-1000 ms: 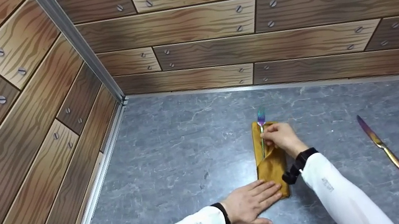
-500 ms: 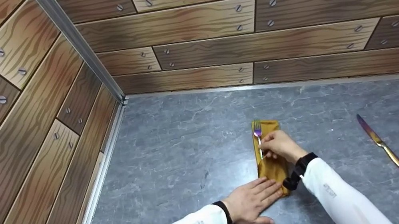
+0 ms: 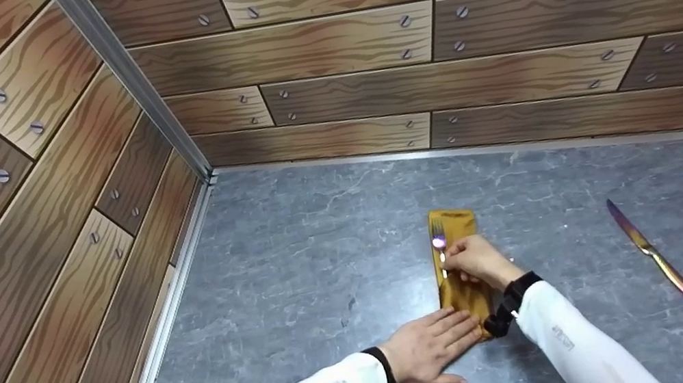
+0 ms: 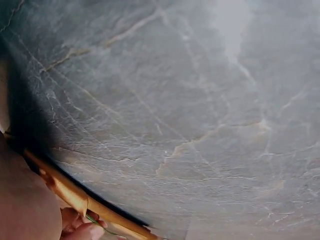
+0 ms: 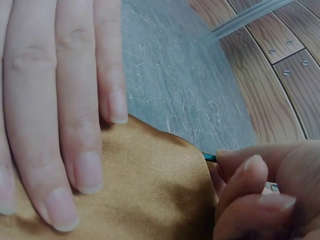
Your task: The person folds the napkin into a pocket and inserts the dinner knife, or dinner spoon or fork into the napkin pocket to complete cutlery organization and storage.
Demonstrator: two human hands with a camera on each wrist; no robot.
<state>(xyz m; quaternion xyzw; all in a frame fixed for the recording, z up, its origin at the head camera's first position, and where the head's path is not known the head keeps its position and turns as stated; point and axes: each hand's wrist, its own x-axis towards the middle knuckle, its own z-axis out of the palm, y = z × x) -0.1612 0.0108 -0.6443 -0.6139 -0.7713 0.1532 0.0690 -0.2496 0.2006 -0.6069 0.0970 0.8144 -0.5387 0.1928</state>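
Note:
A folded mustard-gold cloth napkin point(image 3: 455, 222) lies lengthwise on the grey marbled surface. On its left half is an iridescent fork point(image 3: 439, 242), tines pointing away, its lower handle tucked inside the napkin's pocket. The right hand point(image 3: 480, 260) pinches the fork's handle between thumb and fingers at the pocket's opening; in the right wrist view a short teal stretch of handle shows between the napkin edge and the thumb. With fingers straight, the left hand point(image 3: 434, 349) presses flat on the napkin's near end.
An iridescent table knife point(image 3: 648, 251) lies slanted on the surface to the right, apart from the hands. Wood-patterned panels point(image 3: 326, 98) wall the back and left, with metal strips point(image 3: 186, 259) along their lower edges.
The right hand has drawn the fork toward the person, sliding its handle deeper into the napkin pocket. The fork's tines now lie over the napkin. The left hand stays in place.

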